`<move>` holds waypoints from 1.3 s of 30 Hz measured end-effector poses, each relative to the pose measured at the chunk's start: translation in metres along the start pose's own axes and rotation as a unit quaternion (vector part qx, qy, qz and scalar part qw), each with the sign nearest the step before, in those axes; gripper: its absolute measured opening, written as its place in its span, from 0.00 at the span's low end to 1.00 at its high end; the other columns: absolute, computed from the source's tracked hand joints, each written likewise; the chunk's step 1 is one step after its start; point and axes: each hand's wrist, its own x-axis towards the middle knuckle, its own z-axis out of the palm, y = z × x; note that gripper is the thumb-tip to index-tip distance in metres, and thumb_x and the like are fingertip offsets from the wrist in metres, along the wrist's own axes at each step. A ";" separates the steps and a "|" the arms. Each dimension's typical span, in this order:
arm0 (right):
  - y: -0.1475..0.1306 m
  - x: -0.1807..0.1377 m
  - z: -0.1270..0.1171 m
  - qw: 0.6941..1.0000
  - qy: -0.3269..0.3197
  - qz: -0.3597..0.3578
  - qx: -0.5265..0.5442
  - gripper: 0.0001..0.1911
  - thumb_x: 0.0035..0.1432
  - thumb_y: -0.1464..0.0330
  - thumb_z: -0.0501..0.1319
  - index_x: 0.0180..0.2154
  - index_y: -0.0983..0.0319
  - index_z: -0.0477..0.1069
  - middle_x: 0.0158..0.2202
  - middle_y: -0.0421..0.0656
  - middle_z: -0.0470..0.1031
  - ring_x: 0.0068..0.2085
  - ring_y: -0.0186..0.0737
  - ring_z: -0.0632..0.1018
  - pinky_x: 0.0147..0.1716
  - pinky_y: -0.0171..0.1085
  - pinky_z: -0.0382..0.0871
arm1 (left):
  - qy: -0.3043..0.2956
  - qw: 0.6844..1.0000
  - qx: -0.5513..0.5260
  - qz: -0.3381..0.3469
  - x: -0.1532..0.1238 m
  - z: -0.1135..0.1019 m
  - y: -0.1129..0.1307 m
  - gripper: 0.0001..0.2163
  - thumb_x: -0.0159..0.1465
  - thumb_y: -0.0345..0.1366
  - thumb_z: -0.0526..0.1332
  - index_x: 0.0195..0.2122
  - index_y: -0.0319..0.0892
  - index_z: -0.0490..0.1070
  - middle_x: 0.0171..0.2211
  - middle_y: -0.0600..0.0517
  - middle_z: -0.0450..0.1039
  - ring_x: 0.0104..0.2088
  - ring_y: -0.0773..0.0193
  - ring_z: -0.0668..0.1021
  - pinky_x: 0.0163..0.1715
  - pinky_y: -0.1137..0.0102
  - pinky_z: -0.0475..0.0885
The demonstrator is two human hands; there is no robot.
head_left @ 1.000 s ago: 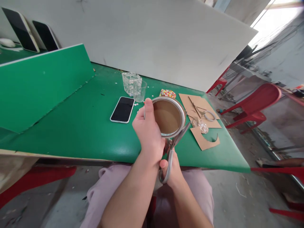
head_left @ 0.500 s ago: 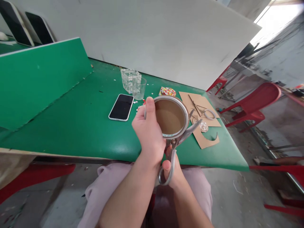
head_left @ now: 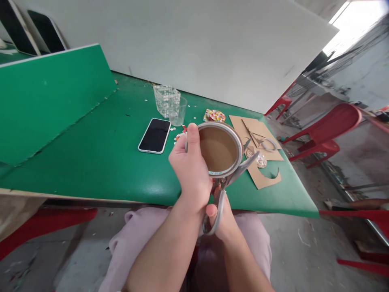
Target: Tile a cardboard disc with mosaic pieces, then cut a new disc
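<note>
My left hand (head_left: 191,170) grips a roll of tape (head_left: 240,156) with lettering on its pale inner rim, the thumb lying over the left side. Brown cardboard (head_left: 217,148) fills the roll's middle, lying against its far side. My right hand (head_left: 223,217) is closed around the handles of metal scissors (head_left: 219,211), below the left hand. Their blades stand apart by the roll's lower right edge, one in front and one partly behind. Whether the blades touch the cardboard I cannot tell. The fingers behind the roll are hidden.
Right of my hands lie cut cardboard pieces (head_left: 261,178), a pale ring (head_left: 269,145) and a shiny round piece (head_left: 261,160). Colourful discs (head_left: 216,116), a clear cup (head_left: 178,113), a patterned clear container (head_left: 165,99) and a phone (head_left: 154,136) are on the green table (head_left: 91,162).
The scissor handles have shifted slightly upward with my right hand, and the blades remain apart beside the roll. My left hand keeps its grip, and the view has moved a little.
</note>
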 end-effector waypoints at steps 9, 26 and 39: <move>-0.008 0.003 -0.002 1.000 -0.024 0.013 -0.006 0.44 0.44 0.39 0.53 0.55 0.61 0.56 0.47 0.50 0.65 0.43 0.47 0.70 0.44 0.43 0.67 | -0.006 1.000 -0.007 0.008 0.002 -0.001 -0.003 0.21 0.51 0.57 0.58 0.23 0.42 0.67 0.21 0.55 0.66 0.22 0.70 0.70 0.20 0.75 0.64; -0.001 -0.001 0.007 0.992 0.103 0.032 -0.071 0.33 0.43 0.35 0.47 0.29 0.59 0.63 0.21 0.39 0.63 0.24 0.40 0.69 0.32 0.40 0.69 | 0.002 1.000 -0.003 0.021 -0.002 0.003 -0.001 0.20 0.51 0.56 0.60 0.22 0.42 0.67 0.20 0.57 0.64 0.21 0.71 0.68 0.20 0.75 0.63; -0.002 0.001 0.010 0.984 0.147 0.025 -0.097 0.34 0.43 0.35 0.48 0.25 0.62 0.62 0.19 0.37 0.61 0.20 0.33 0.63 0.20 0.33 0.62 | -0.011 0.999 -0.018 0.029 0.000 0.001 -0.003 0.18 0.52 0.54 0.61 0.22 0.42 0.67 0.19 0.58 0.62 0.20 0.72 0.67 0.19 0.75 0.62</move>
